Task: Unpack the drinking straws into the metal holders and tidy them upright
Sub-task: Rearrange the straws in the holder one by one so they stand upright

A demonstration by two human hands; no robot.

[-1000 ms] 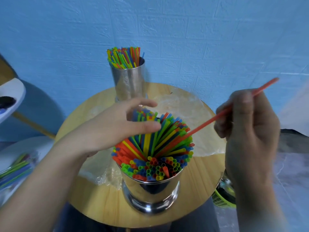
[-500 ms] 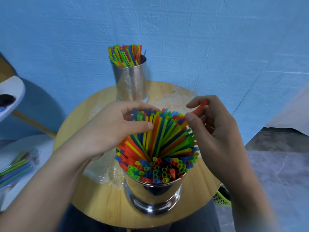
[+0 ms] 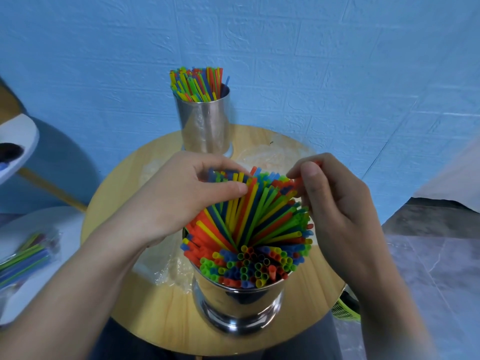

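Blue wall behind a round wooden tabletop (image 3: pixel 168 315). At lower centre, the near metal holder (image 3: pixel 237 305) is packed with fanned, leaning straws (image 3: pixel 259 222). The left hand (image 3: pixel 181 198) curls its fingers around their far tips; the right hand (image 3: pixel 335 206) pinches a red straw (image 3: pixel 298 181). This looks like tidying: next, seat it and gather them upright.

A small room with a blue wall (image 3: pixel 324 61).
A round wood table (image 3: pixel 161 318) stands by the wall. The floor (image 3: pixel 428 271) is grey. A white table (image 3: pixel 70 222) is on the left.
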